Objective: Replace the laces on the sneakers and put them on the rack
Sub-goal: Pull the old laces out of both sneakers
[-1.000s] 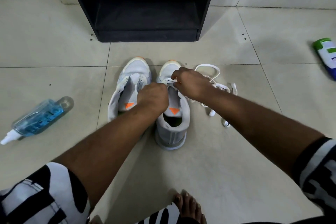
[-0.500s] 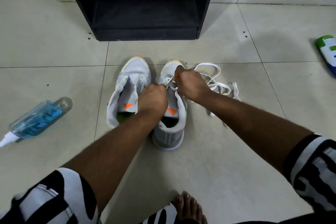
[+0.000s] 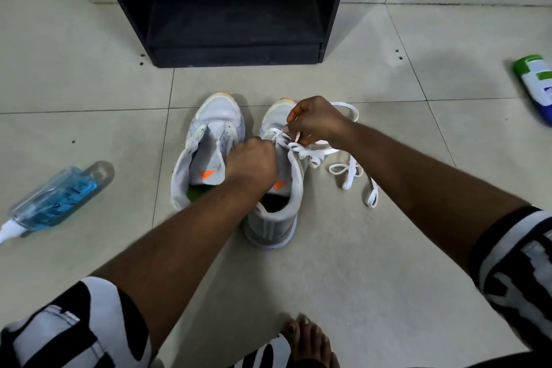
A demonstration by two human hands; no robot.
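1. Two grey-white sneakers stand side by side on the tiled floor (image 3: 328, 278), toes pointing at the black shoe rack (image 3: 233, 24) just past them.
2. The right sneaker (image 3: 276, 218) is the landmark here. The left sneaker (image 3: 209, 128) sits just beside it and has no lace in its holes.
3. The left hand (image 3: 252, 163) is curled into a fist over the right sneaker's tongue. Its arm reaches in from the lower left. It seems to pinch the lace, but the fingers are hidden, so I cannot tell for sure.
4. The right hand (image 3: 316, 125) is above the right sneaker's toe end. Its fingers are bent and pinch a strand of the white lace (image 3: 316, 152). Its arm comes in from the right side.
5. The rest of the lace lies in loops on the floor just right of the right sneaker.
6. A blue spray bottle (image 3: 56, 197) lies on its side far left of the right sneaker.
7. A green and white bottle (image 3: 534, 84) lies far off to the right.
8. A bare foot (image 3: 310, 340) rests on the floor, nearer the person than the right sneaker.
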